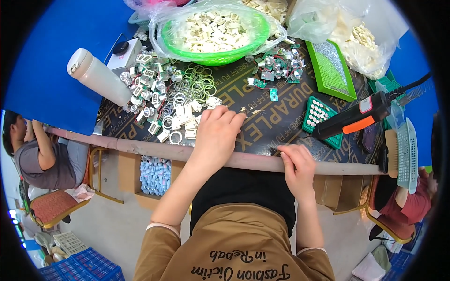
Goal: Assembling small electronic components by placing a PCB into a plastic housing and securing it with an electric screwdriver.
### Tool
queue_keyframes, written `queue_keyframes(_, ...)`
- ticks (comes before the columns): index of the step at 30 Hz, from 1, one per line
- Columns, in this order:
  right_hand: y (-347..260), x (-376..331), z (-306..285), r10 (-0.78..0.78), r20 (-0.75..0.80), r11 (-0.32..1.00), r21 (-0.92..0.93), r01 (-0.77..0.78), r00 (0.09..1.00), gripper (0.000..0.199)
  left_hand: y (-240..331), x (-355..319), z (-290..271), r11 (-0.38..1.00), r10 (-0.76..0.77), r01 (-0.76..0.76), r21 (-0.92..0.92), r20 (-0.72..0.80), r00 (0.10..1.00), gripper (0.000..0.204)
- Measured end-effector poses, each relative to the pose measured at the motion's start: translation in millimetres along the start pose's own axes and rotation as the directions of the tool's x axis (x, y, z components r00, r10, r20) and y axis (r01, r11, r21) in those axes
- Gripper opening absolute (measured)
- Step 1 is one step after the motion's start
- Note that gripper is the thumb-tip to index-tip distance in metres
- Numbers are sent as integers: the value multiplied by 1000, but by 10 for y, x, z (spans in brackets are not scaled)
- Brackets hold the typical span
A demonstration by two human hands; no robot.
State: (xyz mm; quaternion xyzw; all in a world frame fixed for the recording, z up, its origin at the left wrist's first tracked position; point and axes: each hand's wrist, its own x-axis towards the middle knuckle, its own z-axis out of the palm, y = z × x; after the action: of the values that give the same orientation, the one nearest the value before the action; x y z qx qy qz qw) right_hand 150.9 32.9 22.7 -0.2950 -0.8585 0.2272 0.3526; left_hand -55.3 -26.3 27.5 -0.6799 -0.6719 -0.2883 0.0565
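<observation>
I see the left hand (216, 133) (frame centre) at small cream-white plastic parts (190, 125), right hand (300, 166) at the black, gold-printed bench's (269, 129) front edge; I cannot tell either grip's state.

Cream plastic pieces (191, 125), bright green basket (211, 58), gold-lettered black tabletop (262, 143), black-and-orange tool (349, 118).

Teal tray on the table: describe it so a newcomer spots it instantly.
On the dark table, look beyond the right hand, slightly rightward. The teal tray lies there, partly hidden by the black tool. Rows of round white pieces set it apart from the bright green tray farther back.
</observation>
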Motion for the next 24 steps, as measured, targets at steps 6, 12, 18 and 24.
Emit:
queue_keyframes(6, 49, -42, 10, -13, -61, 1000, -10, 13, 998, 11, 363, 159, 2, 807, -205, 206, -553, 66, 977, 23)
queue_keyframes(12, 87, -72, -32, -8, -225, 990, 133, 39, 974, 10, 422, 127, 351, -358, -187, 383, -852, 467, 864, 21)
queue_keyframes(18, 680, -52, -586, 469, -455, 878, 335, -342, 757, 11, 380, 129, 371, -536, -249, 299, -790, 486, 838, 22)
queue_keyframes(24, 915, 193, -773, 116, -363, 947, -240, -213, 925, 14, 314, 70, 432, -592, -207, 241, -769, 434, 877, 27)
